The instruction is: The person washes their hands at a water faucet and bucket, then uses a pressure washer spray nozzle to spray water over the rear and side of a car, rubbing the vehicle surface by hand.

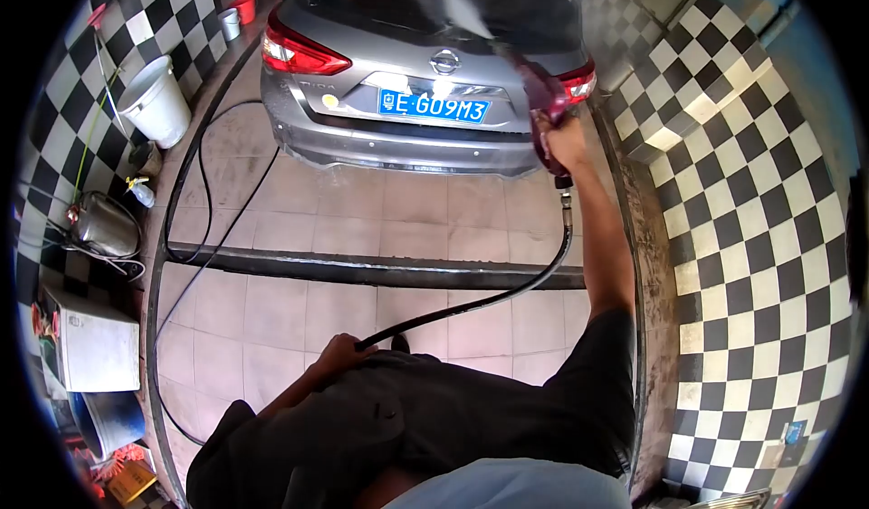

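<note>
My right hand (567,143) is closed around the grip of a dark red spray gun (543,92), held up near the right rear of a grey car (362,43). White spray (463,11) leaves the nozzle and strikes the rear window (380,2). From the bottom of the gun a black hose (489,302) curves down to the left. Low in the view, my left hand (344,351) is wrapped round that hose in front of my dark clothing. The blue number plate (434,107) sits below the car's badge.
A dark floor channel (380,270) crosses the pink tiles behind the car. On the left stand a white bucket (156,101), a metal tank (107,225), a white box (100,350) and a blue bin (110,421). A thin hose (206,260) loops there. Checkered walls (742,264) flank both sides.
</note>
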A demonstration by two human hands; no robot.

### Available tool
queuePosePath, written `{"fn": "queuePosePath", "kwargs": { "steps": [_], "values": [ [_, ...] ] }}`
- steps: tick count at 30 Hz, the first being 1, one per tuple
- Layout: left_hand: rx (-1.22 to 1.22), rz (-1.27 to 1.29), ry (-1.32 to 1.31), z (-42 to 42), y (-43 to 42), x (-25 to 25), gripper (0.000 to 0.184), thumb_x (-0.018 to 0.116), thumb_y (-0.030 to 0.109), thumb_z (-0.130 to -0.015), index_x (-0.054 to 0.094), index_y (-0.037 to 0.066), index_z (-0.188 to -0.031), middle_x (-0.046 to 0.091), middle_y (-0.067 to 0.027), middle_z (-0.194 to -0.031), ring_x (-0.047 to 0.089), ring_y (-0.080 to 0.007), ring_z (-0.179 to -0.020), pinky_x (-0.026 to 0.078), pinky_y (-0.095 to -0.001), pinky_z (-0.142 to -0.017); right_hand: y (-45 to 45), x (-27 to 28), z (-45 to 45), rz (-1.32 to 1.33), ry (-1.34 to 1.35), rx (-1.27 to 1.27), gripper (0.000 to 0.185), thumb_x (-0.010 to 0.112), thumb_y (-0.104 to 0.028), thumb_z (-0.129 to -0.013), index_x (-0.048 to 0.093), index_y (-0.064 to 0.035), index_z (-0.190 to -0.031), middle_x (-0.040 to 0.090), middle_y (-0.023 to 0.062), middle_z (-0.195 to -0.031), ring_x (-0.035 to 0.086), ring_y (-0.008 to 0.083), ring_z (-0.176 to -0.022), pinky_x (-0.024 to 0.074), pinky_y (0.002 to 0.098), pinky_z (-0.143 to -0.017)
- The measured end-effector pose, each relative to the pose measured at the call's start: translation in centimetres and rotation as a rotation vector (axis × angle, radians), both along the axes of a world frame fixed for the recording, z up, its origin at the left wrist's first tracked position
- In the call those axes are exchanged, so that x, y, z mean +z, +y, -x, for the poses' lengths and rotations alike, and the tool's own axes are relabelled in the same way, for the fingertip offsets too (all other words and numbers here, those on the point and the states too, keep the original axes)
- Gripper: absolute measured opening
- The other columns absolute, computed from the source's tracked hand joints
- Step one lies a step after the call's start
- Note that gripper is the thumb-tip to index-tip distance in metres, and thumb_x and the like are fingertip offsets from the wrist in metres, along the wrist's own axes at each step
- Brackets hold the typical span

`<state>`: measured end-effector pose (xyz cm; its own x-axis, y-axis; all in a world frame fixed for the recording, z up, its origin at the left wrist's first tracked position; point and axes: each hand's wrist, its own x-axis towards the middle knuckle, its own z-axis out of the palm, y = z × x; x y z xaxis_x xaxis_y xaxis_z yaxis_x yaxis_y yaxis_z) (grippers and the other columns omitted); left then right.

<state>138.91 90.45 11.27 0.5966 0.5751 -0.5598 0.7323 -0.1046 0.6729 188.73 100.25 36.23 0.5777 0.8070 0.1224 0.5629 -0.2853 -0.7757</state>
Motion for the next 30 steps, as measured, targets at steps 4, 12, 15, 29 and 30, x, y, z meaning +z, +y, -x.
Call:
{"fn": "queuePosePath", "kwargs": {
  "steps": [4, 12, 15, 29, 30],
  "values": [
    [-0.053, 0.021, -0.013, -0.8, -0.4, 0.2, 0.048, 0.064, 0.045, -0.077, 0.068, -0.002, -0.073, 0.061, -0.0142, -0.056, 0.059, -0.025, -0.053, 0.046, -0.036, -0.056, -0.8, -1.6, 0.1, 0.007, 0.0, 0.016, 0.038, 0.065, -0.034, -0.081, 0.058, 0.0036, -0.082, 0.055, 0.0091, -0.053, 0.056, 0.0174, -0.041, 0.0436, 0.0324, -0.038],
    [0.033, -0.001, -0.058, 2.5, 0.2, 0.8, 0.046, 0.064, 0.043, -0.076, 0.066, -0.003, -0.071, 0.06, -0.0175, -0.057, 0.06, -0.0298, -0.055, 0.046, -0.0383, -0.057, -5.6, -4.8, -3.7, -0.146, 0.043, -0.198, 0.032, 0.063, -0.028, -0.083, 0.057, 0.0015, -0.073, 0.053, 0.0072, -0.048, 0.053, 0.0171, -0.036, 0.0397, 0.0306, -0.036],
    [-0.029, 0.018, -0.056, 4.1, -0.1, 0.6, 0.043, 0.065, 0.043, -0.076, 0.067, 0.0, -0.072, 0.06, -0.0176, -0.059, 0.061, -0.0323, -0.058, 0.047, -0.0399, -0.059, -7.1, -3.4, 1.2, -0.079, 0.029, -0.19, 0.029, 0.062, -0.026, -0.083, 0.055, 0.0007, -0.074, 0.051, 0.005, -0.048, 0.051, 0.0147, -0.036, 0.0388, 0.0297, -0.035],
    [0.022, -0.13, -0.068, 13.8, 1.2, -1.4, 0.045, 0.065, 0.048, -0.074, 0.069, 0.003, -0.072, 0.062, -0.0169, -0.063, 0.061, -0.0348, -0.062, 0.047, -0.0408, -0.059, -7.9, -2.8, 14.4, -0.117, -0.142, -0.16, 0.034, 0.067, -0.03, -0.081, 0.057, 0.0021, -0.077, 0.05, 0.0043, -0.05, 0.05, 0.0124, -0.039, 0.0383, 0.0304, -0.036],
    [-0.003, -0.105, -0.081, 14.0, 1.0, -0.8, 0.045, 0.066, 0.049, -0.074, 0.069, 0.004, -0.073, 0.062, -0.017, -0.063, 0.061, -0.0347, -0.062, 0.047, -0.0405, -0.059, -7.3, -3.2, 15.7, -0.089, -0.096, -0.064, 0.035, 0.068, -0.031, -0.081, 0.056, 0.0016, -0.076, 0.05, 0.0038, -0.049, 0.05, 0.0117, -0.039, 0.0378, 0.03, -0.036]
  ]
}}
